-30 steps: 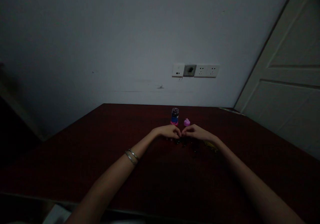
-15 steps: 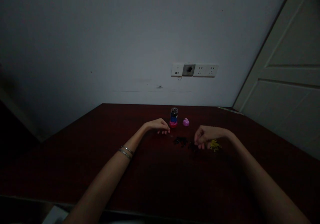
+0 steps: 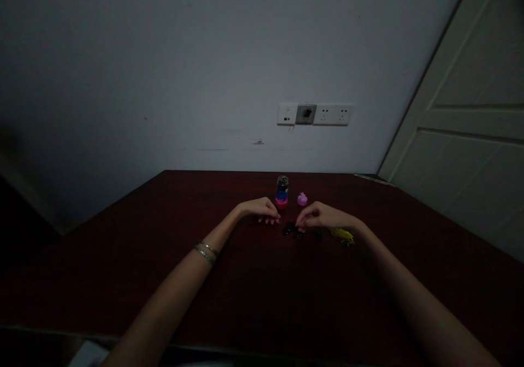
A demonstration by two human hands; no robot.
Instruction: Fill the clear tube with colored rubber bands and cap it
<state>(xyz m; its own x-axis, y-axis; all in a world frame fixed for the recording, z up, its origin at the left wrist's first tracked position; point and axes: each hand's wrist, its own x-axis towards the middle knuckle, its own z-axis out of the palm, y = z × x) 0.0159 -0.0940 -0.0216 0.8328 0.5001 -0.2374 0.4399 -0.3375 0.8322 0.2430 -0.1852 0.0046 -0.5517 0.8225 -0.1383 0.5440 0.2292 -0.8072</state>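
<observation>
My left hand [image 3: 264, 210] rests low over the table, its fingers curled and the fingertips drawn together; anything between them is too dark to make out. To its right is a loose group of small black pieces [image 3: 289, 229]. My right hand [image 3: 321, 216] bends down over the right side of that group, thumb and fingers pinched together, and their contents cannot be made out. Under my right wrist lies a small pile of yellow pieces [image 3: 343, 236], partly covered. Behind the hands stands an uncapped clear jar [image 3: 282, 191], blue in the middle and pink at its base. A pink-purple lid [image 3: 302, 199] sits beside the jar.
The dark red-brown table [image 3: 229, 296] reaches back to a pale wall [image 3: 204, 72]. Sockets and a switch panel [image 3: 314, 114] are mounted on that wall. A panelled door [image 3: 462, 121] stands on the right. The light is dim.
My right hand has moved left, from beside the yellow pile to the black pieces. More of the yellow pile's left side is uncovered. My left hand stays nearly in place.
</observation>
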